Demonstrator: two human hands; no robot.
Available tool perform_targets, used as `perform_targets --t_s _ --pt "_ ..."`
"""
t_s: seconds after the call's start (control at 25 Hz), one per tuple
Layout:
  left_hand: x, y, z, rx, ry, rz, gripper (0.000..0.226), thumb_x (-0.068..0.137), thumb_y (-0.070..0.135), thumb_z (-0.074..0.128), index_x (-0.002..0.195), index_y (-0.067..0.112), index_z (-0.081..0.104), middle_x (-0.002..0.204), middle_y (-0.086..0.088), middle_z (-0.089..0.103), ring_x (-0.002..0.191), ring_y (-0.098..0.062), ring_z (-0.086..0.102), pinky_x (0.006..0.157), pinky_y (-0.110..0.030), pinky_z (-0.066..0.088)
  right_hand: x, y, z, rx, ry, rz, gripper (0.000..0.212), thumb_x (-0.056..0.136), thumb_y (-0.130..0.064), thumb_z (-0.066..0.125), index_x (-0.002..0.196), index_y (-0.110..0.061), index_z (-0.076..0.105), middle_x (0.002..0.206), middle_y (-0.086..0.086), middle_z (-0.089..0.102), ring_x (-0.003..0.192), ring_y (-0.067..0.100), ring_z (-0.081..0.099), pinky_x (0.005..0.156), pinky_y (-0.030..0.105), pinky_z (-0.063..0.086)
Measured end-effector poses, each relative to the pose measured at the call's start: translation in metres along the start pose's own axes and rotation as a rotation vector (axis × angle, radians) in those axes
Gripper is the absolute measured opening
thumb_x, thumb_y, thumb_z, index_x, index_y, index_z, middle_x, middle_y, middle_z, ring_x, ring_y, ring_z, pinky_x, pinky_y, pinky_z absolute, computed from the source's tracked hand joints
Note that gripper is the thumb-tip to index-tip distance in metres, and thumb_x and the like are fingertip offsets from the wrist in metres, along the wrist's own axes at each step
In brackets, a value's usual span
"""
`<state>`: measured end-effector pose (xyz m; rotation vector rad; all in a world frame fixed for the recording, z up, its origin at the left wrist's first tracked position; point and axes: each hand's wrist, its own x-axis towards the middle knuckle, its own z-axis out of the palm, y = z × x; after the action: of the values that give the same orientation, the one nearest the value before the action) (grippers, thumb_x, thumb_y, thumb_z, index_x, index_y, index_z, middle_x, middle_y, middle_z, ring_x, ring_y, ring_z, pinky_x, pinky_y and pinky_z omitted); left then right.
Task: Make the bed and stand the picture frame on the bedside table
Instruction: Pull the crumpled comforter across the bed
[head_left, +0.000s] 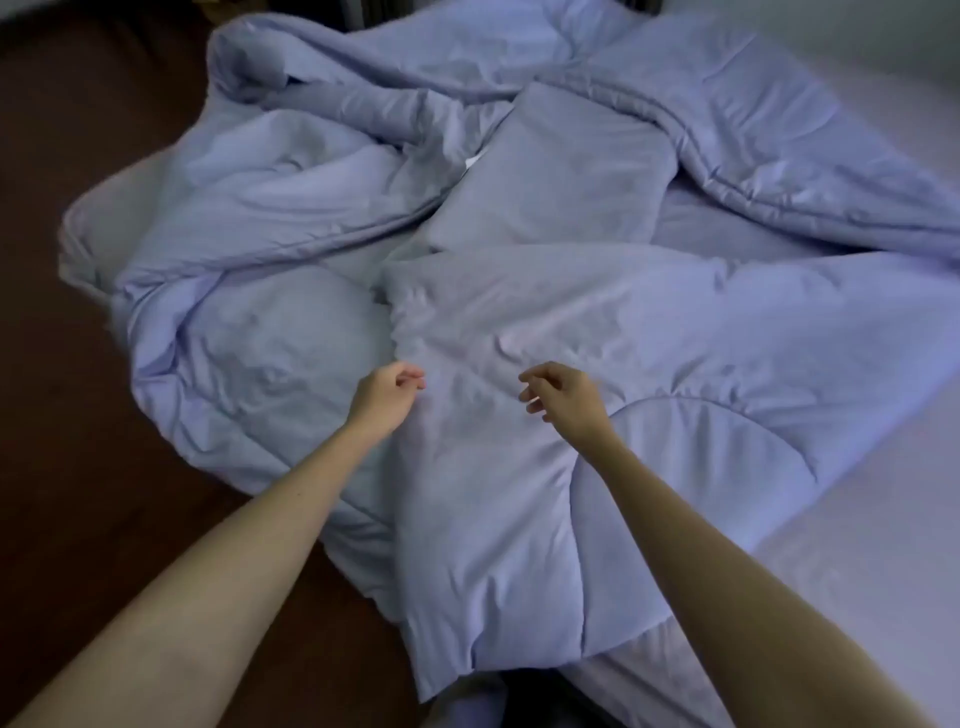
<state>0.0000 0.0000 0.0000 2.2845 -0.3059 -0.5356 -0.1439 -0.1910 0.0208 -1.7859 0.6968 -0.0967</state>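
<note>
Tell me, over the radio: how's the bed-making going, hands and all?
Left hand and right hand empty, fingers curled, over the quilt. Quilt bunched, pillow on top. No picture frame in view.

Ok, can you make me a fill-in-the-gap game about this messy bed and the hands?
1. The rumpled comforter is light ____ in colour.
2. Part of the comforter hangs off the bed over the dark ____ floor.
3. The left hand and right hand are holding ____.
4. The number of picture frames in view is ____.

Missing words: blue; brown; nothing; zero
</note>
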Motion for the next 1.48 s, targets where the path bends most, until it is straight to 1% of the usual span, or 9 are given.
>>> perform_targets --t_s 0.16,0.32,0.52,0.68,0.8,1.08,1.2,1.4,1.48 --pt "0.007 -0.012 0.014 0.012 0.208 -0.101 0.034 0.088 0.014 0.05 0.122 0.011 0.055 0.127 -0.01 0.059 0.111 -0.03 0.058 0.092 -0.032 0.045 0.009 0.015 0.017 -0.006 -0.006 0.029 0.02 0.089 -0.013 0.049 0.098 -0.018 0.066 0.082 -0.001 0.07 0.065 0.011 0.064 0.06 0.017 0.046" --pt "0.011 -0.023 0.034 -0.129 0.109 -0.295 0.057 0.088 0.029 0.057 0.137 0.008 0.036 0.136 -0.014 0.051 0.119 -0.033 0.053 0.09 -0.032 0.042 0.019 0.036 0.032 -0.057 0.003 0.072 0.025 0.087 -0.015 0.052 0.11 -0.018 0.062 0.092 0.001 0.065 0.083 0.025 0.067 0.075 0.032 0.052" --pt "0.013 -0.037 0.045 -0.186 0.045 -0.327 0.085 0.076 0.053 0.063 0.14 0.006 0.034 0.14 -0.014 0.05 0.126 -0.031 0.051 0.103 -0.039 0.043 0.018 0.065 0.039 -0.179 0.026 0.109 0.032 0.086 -0.012 0.055 0.117 -0.014 0.061 0.111 0.001 0.063 0.096 0.014 0.058 0.086 0.02 0.04" --pt "-0.014 -0.005 0.05 -0.448 0.009 -0.088 0.057 0.064 0.041 0.075 0.111 0.014 0.058 0.106 -0.002 0.069 0.102 -0.02 0.067 0.086 -0.031 0.053 0.019 0.048 0.027 0.013 0.116 0.112 0.027 0.087 -0.02 0.054 0.113 -0.022 0.062 0.099 -0.003 0.062 0.083 0.015 0.059 0.078 0.032 0.047" --pt "-0.055 0.027 0.053 -0.489 -0.153 0.154 0.065 0.062 0.037 0.073 0.121 0.015 0.056 0.111 0.0 0.069 0.101 -0.011 0.066 0.087 -0.026 0.052 0.025 0.017 -0.003 0.225 0.287 0.05 0.029 0.082 -0.036 0.052 0.11 -0.029 0.058 0.103 -0.004 0.061 0.089 0.015 0.061 0.08 0.036 0.052" --pt "-0.158 0.049 0.105 0.142 -0.555 0.885 0.046 0.068 0.044 0.044 0.112 0.031 0.042 0.088 -0.013 0.073 0.079 -0.039 0.068 0.061 -0.034 0.051 -0.026 -0.017 -0.114 0.683 0.16 0.1 0.087 0.069 -0.07 0.059 0.137 -0.017 0.049 0.136 0.0 0.056 0.122 0.013 0.055 0.107 0.028 0.04" --pt "-0.194 0.052 0.131 0.222 -0.759 1.177 0.029 0.069 0.042 0.043 0.093 0.026 0.039 0.08 -0.012 0.072 0.07 -0.034 0.069 0.053 -0.034 0.054 -0.08 0.006 -0.158 0.474 0.249 0.24 0.117 0.045 -0.069 0.077 0.144 -0.021 0.034 0.13 0.001 0.057 0.11 0.017 0.062 0.1 0.035 0.047" --pt "-0.254 0.05 0.195 0.388 -1.108 1.317 0.041 0.087 0.048 0.044 0.103 0.013 0.057 0.101 -0.016 0.069 0.096 -0.034 0.066 0.083 -0.041 0.054 -0.174 0.073 -0.206 -0.093 0.554 0.49 0.031 0.072 -0.01 0.068 0.103 -0.007 0.063 0.089 0.01 0.061 0.087 0.023 0.058 0.067 0.029 0.046" --pt "-0.25 0.061 0.227 0.329 -0.954 1.499 0.03 0.089 0.037 0.047 0.09 0.013 0.066 0.086 -0.014 0.071 0.078 -0.033 0.067 0.065 -0.033 0.051 -0.23 0.105 -0.237 -0.102 0.748 0.573 0.021 0.074 -0.011 0.062 0.095 -0.012 0.064 0.089 0.013 0.063 0.085 0.028 0.058 0.07 0.032 0.044"
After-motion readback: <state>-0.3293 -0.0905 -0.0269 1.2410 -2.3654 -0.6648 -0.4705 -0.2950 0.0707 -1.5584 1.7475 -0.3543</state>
